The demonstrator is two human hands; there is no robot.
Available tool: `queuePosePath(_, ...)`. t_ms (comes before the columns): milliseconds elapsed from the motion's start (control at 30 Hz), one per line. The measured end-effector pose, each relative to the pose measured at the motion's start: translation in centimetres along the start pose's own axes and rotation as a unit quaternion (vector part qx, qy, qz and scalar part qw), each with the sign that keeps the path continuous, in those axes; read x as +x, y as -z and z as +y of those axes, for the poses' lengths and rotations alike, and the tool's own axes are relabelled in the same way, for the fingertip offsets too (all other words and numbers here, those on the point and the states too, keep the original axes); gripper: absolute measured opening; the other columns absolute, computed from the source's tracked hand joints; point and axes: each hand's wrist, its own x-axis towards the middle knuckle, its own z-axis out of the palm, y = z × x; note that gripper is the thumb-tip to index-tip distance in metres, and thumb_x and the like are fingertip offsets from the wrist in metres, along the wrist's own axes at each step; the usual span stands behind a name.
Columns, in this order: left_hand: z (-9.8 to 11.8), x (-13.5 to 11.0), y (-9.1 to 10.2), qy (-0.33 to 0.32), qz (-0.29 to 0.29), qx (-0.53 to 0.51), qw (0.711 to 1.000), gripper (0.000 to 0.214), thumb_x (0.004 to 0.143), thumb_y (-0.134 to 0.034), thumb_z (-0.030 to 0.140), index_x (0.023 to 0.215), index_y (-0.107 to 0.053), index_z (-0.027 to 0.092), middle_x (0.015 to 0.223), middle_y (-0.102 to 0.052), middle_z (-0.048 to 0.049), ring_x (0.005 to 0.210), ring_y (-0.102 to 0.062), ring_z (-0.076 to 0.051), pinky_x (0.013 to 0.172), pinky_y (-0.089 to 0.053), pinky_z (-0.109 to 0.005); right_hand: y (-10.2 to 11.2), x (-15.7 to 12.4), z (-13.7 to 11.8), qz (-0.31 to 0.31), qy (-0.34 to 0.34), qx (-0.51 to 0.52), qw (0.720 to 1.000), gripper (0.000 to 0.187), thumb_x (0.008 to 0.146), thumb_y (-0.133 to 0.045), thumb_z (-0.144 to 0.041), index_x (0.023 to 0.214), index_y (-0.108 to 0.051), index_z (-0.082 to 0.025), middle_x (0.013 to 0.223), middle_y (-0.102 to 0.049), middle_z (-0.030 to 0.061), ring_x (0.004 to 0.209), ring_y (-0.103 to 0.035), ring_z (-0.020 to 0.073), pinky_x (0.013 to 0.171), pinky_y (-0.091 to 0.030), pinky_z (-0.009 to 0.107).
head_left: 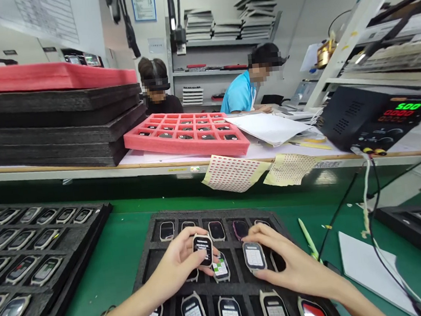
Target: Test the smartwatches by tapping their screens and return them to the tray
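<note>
From where I stand, both hands work over a black foam tray [240,289] divided into square pockets, laid on the green counter [128,229]. The left hand [177,260] is curled nearly closed around a black-screened, pale-rimmed watch body [203,243], tilted up above the pockets, the fingers at its back and edge and the thumb lying across the lower glass. Just below those fingers sits a watch body with a green-and-white screen [220,269]. The right hand [285,252] is bent into a wide, loose C, pinching a pale-rimmed watch body with a white grid on its screen [255,257] between the fingers at its top and the thumb at its bottom; I cannot tell whether it is fully clear of its pocket. I'd judge both pieces light, stiff and slippery on the glass, and likely to scratch or crack if dropped. The rim looks the best place to hold, opposite edges between thumb and fingertips, leaving the face untouched. Beyond the right hand lie a pale green pen [307,237] and a flat white pad of paper [369,267]; well left of the left hand, another black foam tray [92,235] holds more watch bodies.
</note>
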Motion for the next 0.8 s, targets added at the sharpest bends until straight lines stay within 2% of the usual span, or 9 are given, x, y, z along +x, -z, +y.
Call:
queuePosePath(133, -0.1, 0.0, 0.0, 0.011, -0.017, 0.018, 1.000, 0.025, 0.086, -0.061, 0.026, 0.105, -0.049, 0.016, 0.089, -0.066, -0.0092, 0.083, -0.065, -0.021, 0.069, -0.055, -0.034, -0.4, -0.7, 0.9, -0.015, 0.004, -0.021, 1.000, 0.042, 0.081, -0.062, -0.023, 0.122, -0.053, -0.024, 0.119, -0.046, 0.0071, 0.116, -0.046, 0.0225, 0.101, -0.036, 0.034)
queuePosePath(333, -0.2, 0.0, 0.1, 0.012, -0.016, 0.028, 0.999, 0.025, 0.086, -0.061, 0.028, 0.104, -0.047, 0.016, 0.088, -0.066, -0.0091, 0.084, -0.065, -0.021, 0.065, -0.055, -0.031, -0.7, -1.3, 1.2, -0.022, -0.006, -0.008, 1.000, 0.056, 0.082, -0.064, -0.031, 0.134, -0.045, -0.026, 0.125, -0.044, 0.0073, 0.120, -0.042, 0.0228, 0.103, -0.033, 0.035)
queuePosePath(533, -0.3, 0.2, 0.0, 0.006, -0.012, 0.031, 0.999, 0.028, 0.084, -0.064, 0.029, 0.103, -0.048, 0.016, 0.084, -0.066, -0.0074, 0.079, -0.066, -0.020, 0.063, -0.055, -0.031, -0.7, -1.5, 1.4, -0.002, -0.005, 0.012, 1.000, 0.053, 0.084, -0.063, -0.034, 0.134, -0.047, -0.026, 0.126, -0.044, 0.0082, 0.120, -0.043, 0.0229, 0.104, -0.033, 0.036)
queuePosePath(800, 0.0, 0.0, -0.3, 0.012, 0.027, 0.033, 0.999, 0.033, 0.081, -0.066, 0.036, 0.103, -0.052, 0.016, 0.087, -0.070, -0.0114, 0.081, -0.068, -0.024, 0.061, -0.056, -0.030, -1.0, -1.9, 1.5, 0.033, 0.011, 0.055, 0.998, 0.048, 0.085, -0.064, -0.038, 0.129, -0.052, -0.025, 0.126, -0.047, 0.0086, 0.120, -0.044, 0.0245, 0.103, -0.033, 0.038)
